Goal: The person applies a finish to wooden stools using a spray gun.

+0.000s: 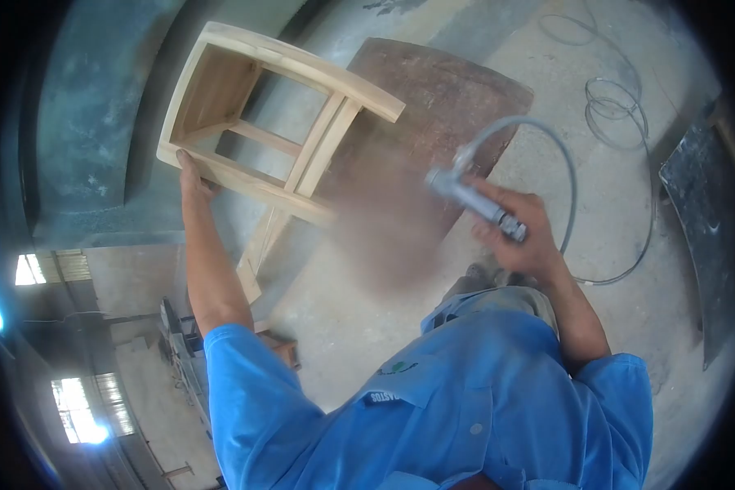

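My left hand [194,173] grips the lower left edge of a pale wooden frame [257,175], which has a solid panel at one end and crossbars. The frame is tilted in front of me. In my right hand [518,229] is a grey metal spray gun [474,198], its nozzle end toward the frame. A curved grey hose [570,171] runs from the gun. A hazy brownish cloud [388,220] hangs between the gun and the frame. The fingers of my right hand are wrapped round the gun and slightly blurred.
A reddish-brown board [433,77] lies on the concrete floor [335,351] behind the frame. Coiled hose [612,106] lies at the upper right, near a dark sheet [702,220]. A large green-grey curved surface [94,106] stands at the left. Windows [77,408] show at the lower left.
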### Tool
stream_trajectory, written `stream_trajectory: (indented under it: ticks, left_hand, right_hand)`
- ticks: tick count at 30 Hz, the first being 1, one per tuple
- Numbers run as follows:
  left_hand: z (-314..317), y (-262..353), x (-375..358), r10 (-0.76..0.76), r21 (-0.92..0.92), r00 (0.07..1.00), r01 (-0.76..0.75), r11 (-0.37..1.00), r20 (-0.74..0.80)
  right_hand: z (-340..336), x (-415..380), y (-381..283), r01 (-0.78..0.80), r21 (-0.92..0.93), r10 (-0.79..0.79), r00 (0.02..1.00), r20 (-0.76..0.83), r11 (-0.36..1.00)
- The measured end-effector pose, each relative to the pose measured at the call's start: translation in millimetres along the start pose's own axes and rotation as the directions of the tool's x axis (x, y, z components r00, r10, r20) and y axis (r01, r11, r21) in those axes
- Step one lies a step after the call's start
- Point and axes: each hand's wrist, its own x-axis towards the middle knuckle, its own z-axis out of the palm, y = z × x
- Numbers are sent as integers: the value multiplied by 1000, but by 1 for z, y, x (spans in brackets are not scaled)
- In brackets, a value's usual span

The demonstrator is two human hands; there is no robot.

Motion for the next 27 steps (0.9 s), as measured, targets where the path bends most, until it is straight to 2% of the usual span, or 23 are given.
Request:
stream_trajectory:
  ticks: [1,2,5,8,11,14,17,18,21,27]
  left_hand:
    - [-1,1,1,-1,4,1000,1,1000,-3]
    - [0,1,3,-3,6,1000,3,1000,-4]
    - [-2,9,23,-27,13,1000,27,1000,15]
    - [-9,15,62,-47,83,999,48,995,-11]
    - [6,28,70,-46,1,996,46,999,-70]
    - [6,-7,146,195,10,971,-195,981,-136]
    - [21,-40,133,348,57,928,-344,937,-135]
    - [27,-45,121,302,8,943,-304,953,-136]
    - [35,-67,115,419,-83,903,-426,901,-90]
    - [39,-42,144,303,31,951,-301,953,-66]
  right_hand:
    - [3,-1,-4,-51,64,46,995,84,997]
    - [16,-6,9,93,136,-104,991,79,986]
    - [31,2,1,64,53,-75,963,260,997]
    - [40,6,21,8,-1,-8,983,181,1000]
    - [40,16,41,-29,-32,31,997,67,999]
    - [46,30,60,-15,-64,13,999,-35,998]
    - [63,49,65,-56,-64,51,996,-77,996]
    - [70,54,68,-74,-58,69,994,-83,996]
    - [94,64,75,-69,-33,66,994,-89,997]
    - [132,73,106,-22,38,28,986,-163,999]
